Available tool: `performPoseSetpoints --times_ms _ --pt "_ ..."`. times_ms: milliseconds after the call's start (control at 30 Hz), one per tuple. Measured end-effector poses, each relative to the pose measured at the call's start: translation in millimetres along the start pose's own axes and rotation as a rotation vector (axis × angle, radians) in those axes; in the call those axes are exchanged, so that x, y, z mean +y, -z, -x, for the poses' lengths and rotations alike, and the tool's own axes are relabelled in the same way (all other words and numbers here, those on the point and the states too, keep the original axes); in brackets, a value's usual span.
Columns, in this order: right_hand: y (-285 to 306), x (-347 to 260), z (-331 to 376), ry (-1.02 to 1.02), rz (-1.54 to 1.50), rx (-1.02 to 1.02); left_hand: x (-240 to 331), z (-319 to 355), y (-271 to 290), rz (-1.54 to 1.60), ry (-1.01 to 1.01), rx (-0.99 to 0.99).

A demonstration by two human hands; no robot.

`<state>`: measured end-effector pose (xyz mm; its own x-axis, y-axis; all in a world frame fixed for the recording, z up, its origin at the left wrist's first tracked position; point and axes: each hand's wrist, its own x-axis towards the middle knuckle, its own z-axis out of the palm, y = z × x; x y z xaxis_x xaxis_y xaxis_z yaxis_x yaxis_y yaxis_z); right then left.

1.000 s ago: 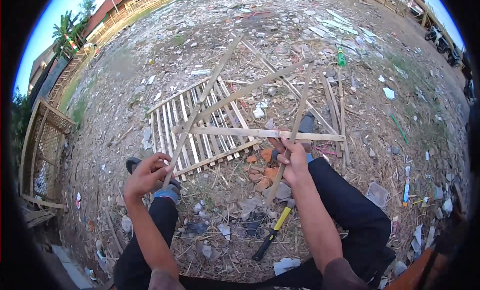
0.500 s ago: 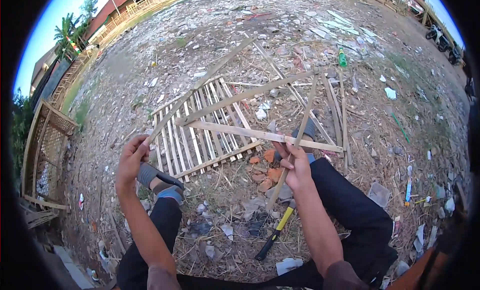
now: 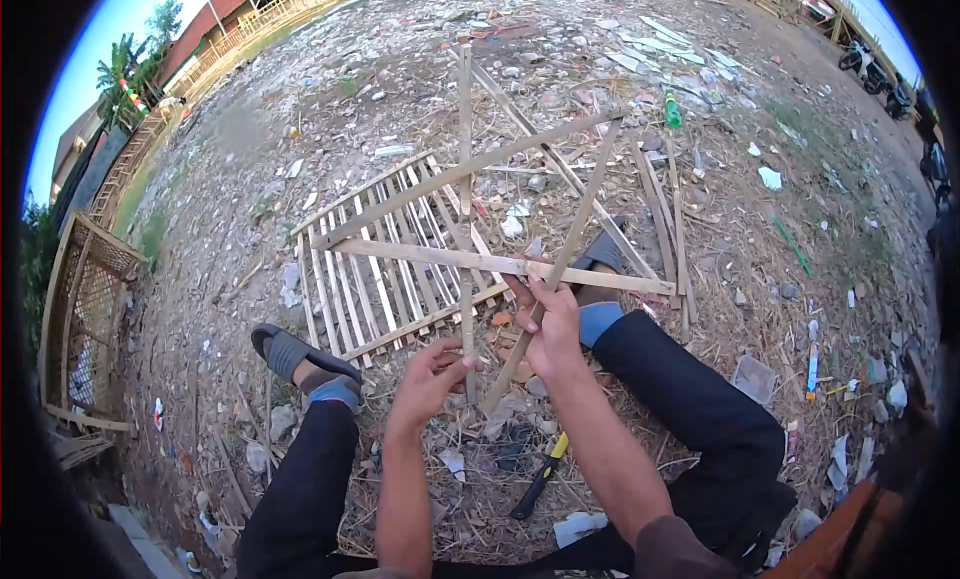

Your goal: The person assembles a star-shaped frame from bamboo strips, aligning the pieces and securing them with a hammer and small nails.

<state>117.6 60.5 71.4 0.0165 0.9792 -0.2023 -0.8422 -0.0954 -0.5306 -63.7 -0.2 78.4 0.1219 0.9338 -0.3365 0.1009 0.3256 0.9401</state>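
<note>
Several thin wooden slats cross in a star-shaped frame in front of me. My right hand (image 3: 553, 329) is closed round the crossing of a level slat (image 3: 420, 254) and a slanting slat (image 3: 585, 199). My left hand (image 3: 425, 384) pinches the lower end of an upright slat (image 3: 465, 109), just left of the slanting slat's lower end. Another slat (image 3: 480, 174) runs up to the right across the frame, and one more (image 3: 575, 184) slopes down to the right from the top. The far parts of the frame hang over or rest on the ground; I cannot tell which.
Beyond the frame lies a slatted wooden panel (image 3: 425, 334). A yellow-and-black tool handle (image 3: 540, 479) lies between my legs. Loose slats (image 3: 680, 234) and a green bottle (image 3: 672, 111) are at the right. A lattice wooden piece (image 3: 95, 319) stands far left. Rubble covers the ground.
My left hand has swung right and nearer, bringing its slat from a slant to upright beside the slanting one. My right hand has shifted left with the frame. My left foot has moved outward.
</note>
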Motion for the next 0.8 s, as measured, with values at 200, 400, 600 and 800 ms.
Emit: performPoseSetpoints --times_ms 200,400,600,800 --pt "-1 -1 -2 0.047 0.146 -0.016 -22 0 -38 0.239 0.072 0.040" --pt "4 -4 -5 0.076 0.226 -0.023 -29 3 -57 0.349 -0.026 -0.068" --pt "20 8 -13 0.013 0.251 0.056 -32 3 -64 0.343 0.016 -0.105" --pt "29 11 -18 -0.322 0.541 0.134 -52 0 -67 0.391 0.045 -0.015"
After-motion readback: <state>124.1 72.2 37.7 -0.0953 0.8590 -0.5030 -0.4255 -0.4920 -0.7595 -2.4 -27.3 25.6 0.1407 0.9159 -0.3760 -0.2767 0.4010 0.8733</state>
